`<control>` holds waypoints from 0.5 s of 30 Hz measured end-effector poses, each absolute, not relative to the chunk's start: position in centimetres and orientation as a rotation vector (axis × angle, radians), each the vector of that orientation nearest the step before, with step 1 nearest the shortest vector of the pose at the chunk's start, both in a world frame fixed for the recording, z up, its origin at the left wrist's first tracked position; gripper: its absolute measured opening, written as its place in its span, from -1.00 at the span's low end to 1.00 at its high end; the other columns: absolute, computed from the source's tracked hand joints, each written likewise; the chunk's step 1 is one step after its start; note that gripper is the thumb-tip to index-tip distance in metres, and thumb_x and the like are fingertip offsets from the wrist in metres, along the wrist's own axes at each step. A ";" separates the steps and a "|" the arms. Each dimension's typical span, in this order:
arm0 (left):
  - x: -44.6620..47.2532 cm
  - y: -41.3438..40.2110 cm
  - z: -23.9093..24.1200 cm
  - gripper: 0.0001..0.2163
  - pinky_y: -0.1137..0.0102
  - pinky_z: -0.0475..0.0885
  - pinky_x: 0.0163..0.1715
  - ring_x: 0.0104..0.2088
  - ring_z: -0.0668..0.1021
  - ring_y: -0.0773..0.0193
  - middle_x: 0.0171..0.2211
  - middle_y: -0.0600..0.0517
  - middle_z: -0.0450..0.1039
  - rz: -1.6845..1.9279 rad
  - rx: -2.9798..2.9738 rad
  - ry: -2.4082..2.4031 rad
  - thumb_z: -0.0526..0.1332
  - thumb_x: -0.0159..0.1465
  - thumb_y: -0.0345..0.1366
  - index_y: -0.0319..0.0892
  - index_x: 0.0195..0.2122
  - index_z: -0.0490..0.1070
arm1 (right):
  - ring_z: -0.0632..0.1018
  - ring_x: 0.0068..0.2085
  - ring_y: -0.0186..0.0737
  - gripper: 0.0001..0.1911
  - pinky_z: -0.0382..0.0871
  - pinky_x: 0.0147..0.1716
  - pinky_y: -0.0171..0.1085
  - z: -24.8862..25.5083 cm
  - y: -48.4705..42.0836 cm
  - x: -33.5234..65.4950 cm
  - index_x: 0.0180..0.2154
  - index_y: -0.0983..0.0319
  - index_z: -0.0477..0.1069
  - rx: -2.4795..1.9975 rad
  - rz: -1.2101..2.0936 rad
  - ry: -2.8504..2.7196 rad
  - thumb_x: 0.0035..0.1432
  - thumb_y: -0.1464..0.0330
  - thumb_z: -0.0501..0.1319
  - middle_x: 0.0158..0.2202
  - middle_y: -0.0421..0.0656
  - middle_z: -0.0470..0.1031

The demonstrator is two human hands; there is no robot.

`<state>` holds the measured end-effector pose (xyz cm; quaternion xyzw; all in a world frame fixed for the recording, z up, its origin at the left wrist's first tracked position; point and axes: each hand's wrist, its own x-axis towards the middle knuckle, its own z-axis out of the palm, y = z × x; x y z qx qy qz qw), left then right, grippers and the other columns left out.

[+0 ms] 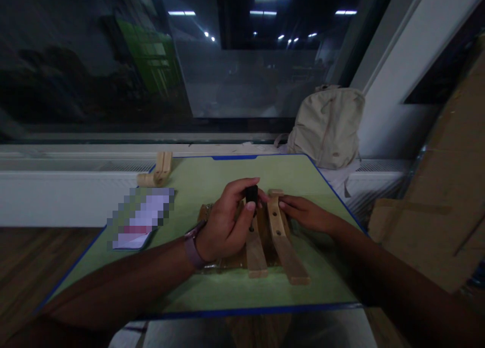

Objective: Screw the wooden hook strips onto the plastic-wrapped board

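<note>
My left hand [227, 221], with a watch on a pink band, is closed around a small black-handled tool [251, 193] held upright. Its lower end is hidden by my fingers, so its kind does not show. Just below lies an angled wooden piece [256, 257] with a dark hole or screw near its bend. Beside it on the right is a second bent wooden piece [279, 232] with two dark holes. My right hand [305, 212] grips this second piece by its far right edge, fingers partly behind it. Under both pieces lies a brown, shiny-wrapped packet [231, 262].
The green table top [197, 292] has a blue edge. At its left side lie a pixelated sheet or phone [146, 216] and another jointed wooden piece [161, 170]. A beige backpack [328, 126] leans by the window; tall cardboard [428, 186] stands right.
</note>
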<state>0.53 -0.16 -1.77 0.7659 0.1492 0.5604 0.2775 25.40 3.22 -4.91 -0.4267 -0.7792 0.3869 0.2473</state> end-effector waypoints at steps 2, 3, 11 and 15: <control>0.4 -0.1 -1.8 -0.60 0.29 0.45 -0.03 -0.09 0.54 0.26 -0.08 -0.06 0.47 1.500 2.077 0.424 0.07 0.44 -0.42 -0.06 0.28 0.17 | 0.59 0.05 0.07 -0.42 0.39 0.19 0.06 -4.9 3.2 25.4 -0.06 0.17 0.58 -1.159 1.075 -2.123 0.34 -0.12 0.05 -0.05 -0.02 0.64; 0.3 -0.1 -1.7 -0.60 0.27 0.45 -0.01 -0.06 0.53 0.24 -0.06 -0.07 0.46 1.514 2.099 0.436 0.08 0.43 -0.42 -0.06 0.28 0.18 | 0.59 0.04 0.07 -0.43 0.40 0.18 0.07 -4.9 3.2 25.5 -0.08 0.17 0.58 -1.163 1.074 -2.122 0.34 -0.12 0.05 -0.08 -0.02 0.64; 0.2 -0.1 0.0 -0.62 0.36 0.47 -0.11 -0.10 0.46 0.25 -0.11 -0.01 0.36 1.683 2.344 0.592 0.30 0.33 -0.35 -0.04 0.17 0.37 | 0.62 -0.10 0.01 -0.45 0.47 0.09 0.08 -4.9 3.1 25.4 -0.06 0.17 0.57 -1.159 1.135 -2.110 0.37 -0.09 0.03 -0.13 -0.04 0.65; 0.2 -0.2 -0.1 -0.59 0.36 0.46 -0.08 -0.11 0.48 0.27 -0.11 -0.01 0.41 1.672 2.337 0.618 0.26 0.35 -0.37 -0.06 0.22 0.34 | 0.60 -0.01 0.02 -0.47 0.44 0.13 0.08 -4.8 3.1 25.4 -0.05 0.18 0.57 -1.169 1.101 -2.102 0.37 -0.06 0.06 -0.06 -0.03 0.65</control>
